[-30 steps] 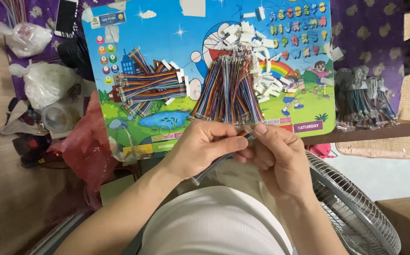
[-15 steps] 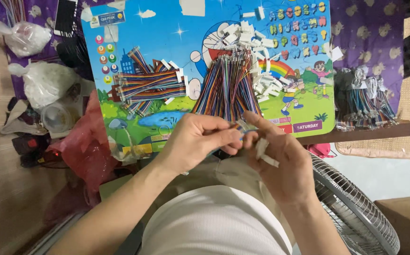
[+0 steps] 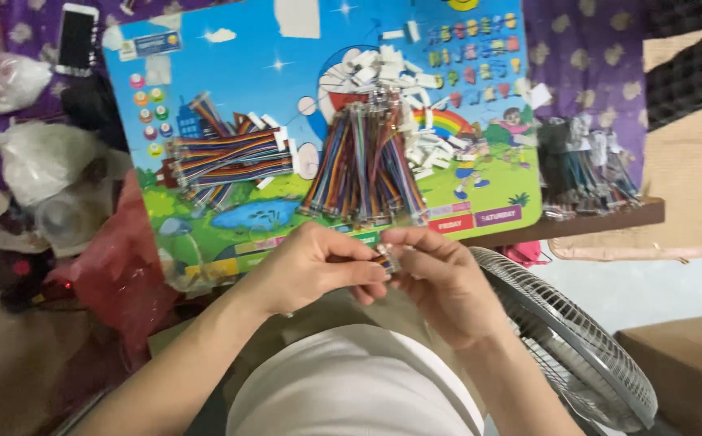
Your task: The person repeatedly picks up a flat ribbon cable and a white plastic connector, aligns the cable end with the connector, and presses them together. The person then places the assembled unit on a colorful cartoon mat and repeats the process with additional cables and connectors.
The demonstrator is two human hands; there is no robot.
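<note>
**Both hands pinch a small wire end**

I've got my left hand (image 3: 319,262) and right hand (image 3: 440,278) meeting just below the colourful cartoon board (image 3: 230,48), fingers of both closed on a small connector piece (image 3: 386,258) between them. On the board just above lies a fanned bundle of multicoloured wires (image 3: 363,169); another bundle (image 3: 226,157) sits to its left.

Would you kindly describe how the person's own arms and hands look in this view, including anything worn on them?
Both forearms are bare right up to the bottom edge of the picture, with no sleeves showing. The left hand and right hand wear no gloves, and no ring, watch or bracelet can be seen. No marks stand out.
</note>
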